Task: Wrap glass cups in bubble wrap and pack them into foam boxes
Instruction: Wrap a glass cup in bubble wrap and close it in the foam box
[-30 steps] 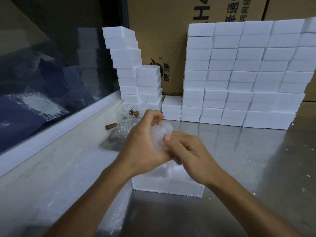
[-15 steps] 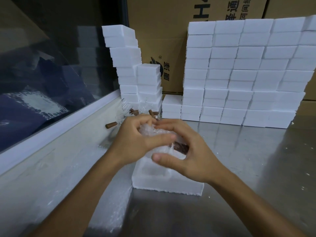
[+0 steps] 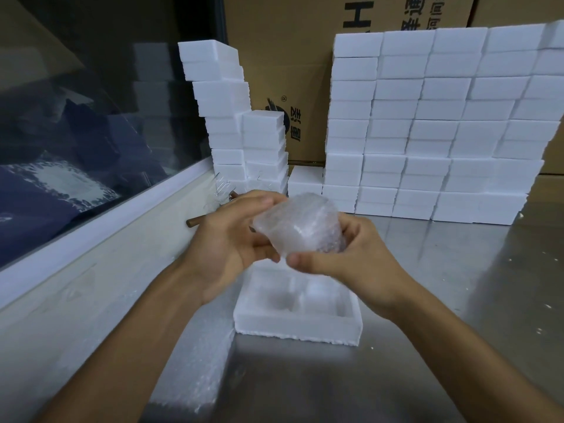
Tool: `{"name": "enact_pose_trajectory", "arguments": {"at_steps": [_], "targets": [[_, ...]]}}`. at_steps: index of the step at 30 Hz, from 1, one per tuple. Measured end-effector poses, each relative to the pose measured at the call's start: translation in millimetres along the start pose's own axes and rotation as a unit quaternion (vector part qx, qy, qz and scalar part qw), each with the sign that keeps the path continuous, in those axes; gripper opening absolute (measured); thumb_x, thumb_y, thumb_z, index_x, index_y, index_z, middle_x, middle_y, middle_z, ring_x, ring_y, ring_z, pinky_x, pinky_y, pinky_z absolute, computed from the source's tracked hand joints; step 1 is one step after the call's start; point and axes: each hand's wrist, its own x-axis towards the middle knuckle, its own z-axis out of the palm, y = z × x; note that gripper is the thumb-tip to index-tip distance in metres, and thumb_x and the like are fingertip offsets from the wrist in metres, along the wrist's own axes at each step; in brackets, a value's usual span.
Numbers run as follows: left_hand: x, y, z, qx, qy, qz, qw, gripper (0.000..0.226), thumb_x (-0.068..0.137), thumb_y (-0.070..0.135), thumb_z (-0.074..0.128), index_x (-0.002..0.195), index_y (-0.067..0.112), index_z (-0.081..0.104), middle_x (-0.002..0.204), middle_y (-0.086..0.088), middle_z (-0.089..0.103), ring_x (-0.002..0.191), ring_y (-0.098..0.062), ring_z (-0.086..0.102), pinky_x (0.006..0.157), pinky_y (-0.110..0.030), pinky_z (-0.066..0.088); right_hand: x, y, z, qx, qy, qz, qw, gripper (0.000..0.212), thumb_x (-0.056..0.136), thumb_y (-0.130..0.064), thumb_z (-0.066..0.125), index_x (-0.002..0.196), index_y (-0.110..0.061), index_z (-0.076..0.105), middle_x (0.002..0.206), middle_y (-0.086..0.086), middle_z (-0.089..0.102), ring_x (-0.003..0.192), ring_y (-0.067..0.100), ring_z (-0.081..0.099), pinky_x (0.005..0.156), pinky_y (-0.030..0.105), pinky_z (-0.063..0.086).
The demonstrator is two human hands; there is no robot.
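A glass cup wrapped in bubble wrap [image 3: 300, 227] is held between both hands above an open white foam box [image 3: 297, 326]. My left hand [image 3: 227, 248] cups its left side, fingers curled over the top. My right hand [image 3: 351, 264] grips its right side, thumb pressed under the front of the wrap. The box shows moulded hollows with nothing in them. More clear glass cups with brown wooden handles [image 3: 224, 193] sit behind my left hand. A sheet of bubble wrap [image 3: 195, 361] lies on the table at front left.
Stacks of white foam boxes [image 3: 427, 126] line the back of the steel table [image 3: 457, 300], with a leaning stack [image 3: 225, 117] at the left. Cardboard cartons [image 3: 290, 56] stand behind. A glass window with a white sill [image 3: 91, 236] runs along the left.
The wrapped cup has turned on its side between my hands and risen a little. My right thumb now sits under its front; the box beneath is now in plain sight.
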Motion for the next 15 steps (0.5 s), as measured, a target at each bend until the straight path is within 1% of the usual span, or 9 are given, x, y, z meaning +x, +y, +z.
{"name": "enact_pose_trajectory", "arguments": {"at_steps": [1,2,3,4,6,7,10,11,15], "targets": [[-0.1,0.1,-0.4,-0.009,-0.001,-0.003,1.0,0.034,0.077,0.03,0.058,0.101,0.009,0.07,0.108,-0.024,0.064,0.088,-0.033,0.062,0.073,-0.043,0.048,0.4,0.6,-2.0,0.031,-0.005,0.019,0.999,0.034,0.062,-0.015,0.092,0.09,-0.023,0.075,0.081,0.002,0.069,0.07,0.027,0.061,0.056,0.02,0.041],[0.1,-0.9,-0.7,-0.012,-0.001,-0.004,1.0,0.035,0.078,0.029,0.059,0.103,0.008,0.07,0.11,-0.023,0.065,0.088,-0.033,0.063,0.073,-0.042,0.05,1.0,0.7,-3.3,0.057,-0.012,0.041,0.997,0.036,0.059,-0.02,0.09,0.09,-0.02,0.073,0.081,0.009,0.06,0.069,0.033,0.048,0.054,0.025,0.031],[0.3,-1.9,-0.4,-0.014,-0.006,-0.003,1.0,0.034,0.078,0.028,0.06,0.104,0.007,0.07,0.107,-0.02,0.067,0.085,-0.03,0.065,0.069,-0.039,0.053,1.4,0.6,-3.6,0.082,-0.018,0.059,0.995,0.039,0.056,-0.024,0.088,0.091,-0.017,0.071,0.081,0.013,0.052,0.07,0.032,0.039,0.054,0.03,0.025],[0.7,-2.8,0.4,-0.017,-0.011,-0.003,1.0,0.035,0.078,0.027,0.062,0.106,0.006,0.069,0.102,-0.016,0.069,0.081,-0.026,0.066,0.064,-0.034,0.055,1.8,0.0,-3.1,0.105,-0.022,0.072,0.992,0.039,0.055,-0.025,0.086,0.09,-0.016,0.07,0.081,0.013,0.05,0.07,0.031,0.036,0.052,0.028,0.027],[1.5,-4.1,0.6,-0.017,-0.012,-0.004,1.0,0.044,0.077,0.029,0.068,0.111,0.001,0.065,0.096,-0.012,0.069,0.075,-0.022,0.067,0.058,-0.029,0.056,2.3,-0.9,-0.8,0.13,-0.02,0.077,0.988,0.032,0.059,-0.024,0.084,0.086,-0.019,0.07,0.076,0.007,0.054,0.062,0.018,0.043,0.049,0.021,0.034],[1.9,-5.0,-0.3,-0.014,-0.008,-0.006,1.0,0.045,0.077,0.029,0.072,0.11,-0.001,0.063,0.094,-0.011,0.07,0.074,-0.022,0.068,0.057,-0.028,0.056,2.6,-1.3,0.8,0.135,-0.016,0.081,0.987,0.031,0.063,-0.022,0.084,0.089,-0.018,0.069,0.074,0.004,0.057,0.059,0.012,0.047,0.049,0.02,0.037],[2.6,-7.5,-3.1,-0.009,0.006,-0.01,1.0,0.035,0.074,0.031,0.077,0.093,0.006,0.061,0.09,-0.01,0.07,0.068,-0.023,0.068,0.054,-0.026,0.055,4.1,-0.2,1.8,0.149,0.013,0.105,0.983,0.053,0.072,-0.021,0.08,0.12,-0.014,0.06,0.084,0.0,0.067,0.059,0.012,0.057,0.051,0.02,0.044],[2.9,-7.6,-3.6,-0.011,0.007,-0.011,1.0,0.034,0.071,0.033,0.078,0.088,0.008,0.061,0.089,-0.009,0.07,0.067,-0.024,0.068,0.053,-0.026,0.055,4.0,-0.1,1.0,0.153,0.016,0.106,0.982,0.057,0.073,-0.021,0.078,0.125,-0.014,0.057,0.087,0.0,0.068,0.06,0.012,0.058,0.052,0.02,0.045],[3.8,-7.5,-2.8,-0.014,0.0,-0.006,1.0,0.032,0.069,0.034,0.076,0.084,0.01,0.06,0.09,-0.009,0.072,0.067,-0.024,0.069,0.053,-0.026,0.055,3.1,0.5,-1.2,0.185,-0.014,0.106,0.977,0.057,0.072,-0.02,0.081,0.125,-0.013,0.061,0.088,0.002,0.063,0.061,0.01,0.054,0.054,0.021,0.045]]}}
